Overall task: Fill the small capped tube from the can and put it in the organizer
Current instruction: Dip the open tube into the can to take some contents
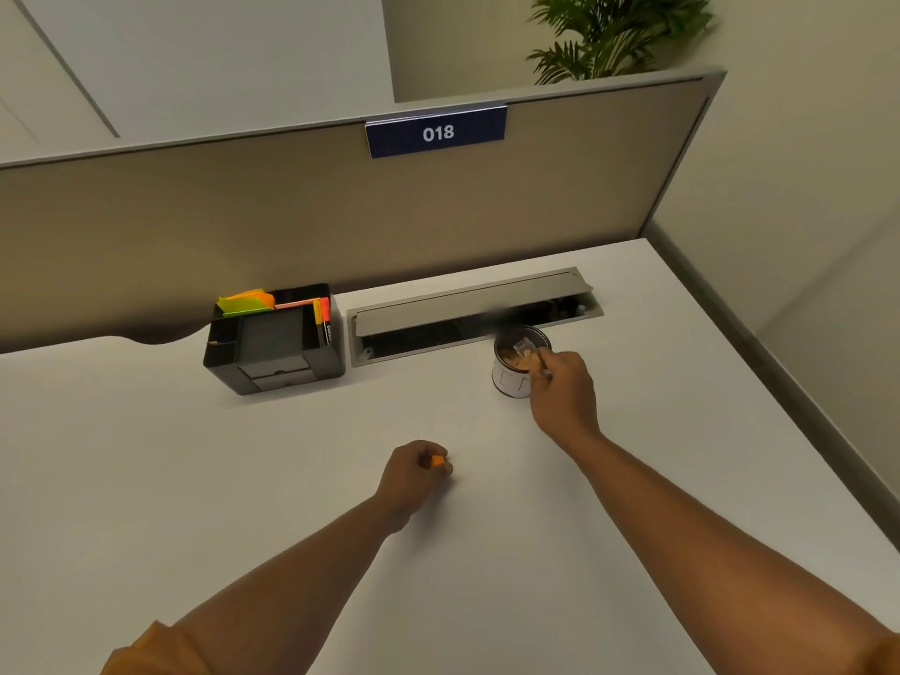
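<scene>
A small white can point(509, 380) stands on the desk just in front of the cable tray, holding tan bits. My right hand point(565, 392) grips a small clear tube point(526, 347) and tilts its mouth into the can's opening. In the middle of the desk, my left hand point(414, 475) rests closed around a small orange cap point(438, 461). The black desk organizer point(272, 341) sits to the left of the can against the partition, with sticky notes and markers in its back compartments.
An open grey cable tray point(467, 309) runs along the back of the white desk point(243, 479). A beige partition point(292, 211) with a "018" sign point(436, 133) stands behind. The desk's right edge drops off near the wall.
</scene>
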Motion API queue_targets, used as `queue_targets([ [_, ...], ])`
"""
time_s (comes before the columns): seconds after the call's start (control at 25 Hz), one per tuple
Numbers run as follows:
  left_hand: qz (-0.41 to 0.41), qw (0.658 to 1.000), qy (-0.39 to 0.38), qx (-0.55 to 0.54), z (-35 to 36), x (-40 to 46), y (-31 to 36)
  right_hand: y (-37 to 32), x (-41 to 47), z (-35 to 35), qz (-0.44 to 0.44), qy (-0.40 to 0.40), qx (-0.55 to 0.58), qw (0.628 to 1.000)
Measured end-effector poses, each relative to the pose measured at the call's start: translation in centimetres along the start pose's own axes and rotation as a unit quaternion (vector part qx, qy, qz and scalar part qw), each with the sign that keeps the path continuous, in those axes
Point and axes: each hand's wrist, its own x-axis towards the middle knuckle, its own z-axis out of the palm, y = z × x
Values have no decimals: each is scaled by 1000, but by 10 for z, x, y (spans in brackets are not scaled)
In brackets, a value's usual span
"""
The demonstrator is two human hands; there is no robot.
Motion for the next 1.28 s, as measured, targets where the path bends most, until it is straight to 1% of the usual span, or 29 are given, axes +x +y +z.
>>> queue_targets([
  [0.16, -13, 999, 16, -40, 2, 12, 3, -3, 20, 1, 0, 7, -24, 1000],
  [0.44, -20, 995, 16, -94, -1, 23, 7, -4, 29, 5, 18, 24, 12, 999],
  [0.6, -24, 995, 14, -98, -2, 26, 5, -4, 34, 10, 27, 17, 19, 999],
  [0.76, -22, 995, 10, -94, -2, 28, 4, -3, 36, 12, -5, 12, 22, 1000],
  [0.92, -19, 994, 4, -104, -3, 28, 2, -9, 36, 10, -41, 37, 30, 998],
  [1.0, -17, 994, 0, -107, -4, 29, 1, -8, 38, 11, -54, 37, 39, 997],
  [1.12, -17, 994, -2, -108, -5, 30, -1, -6, 40, 14, -53, 11, 5, 999],
  [1.28, -14, 994, -7, -105, -6, 30, -2, -8, 41, 15, -55, 14, 20, 998],
])
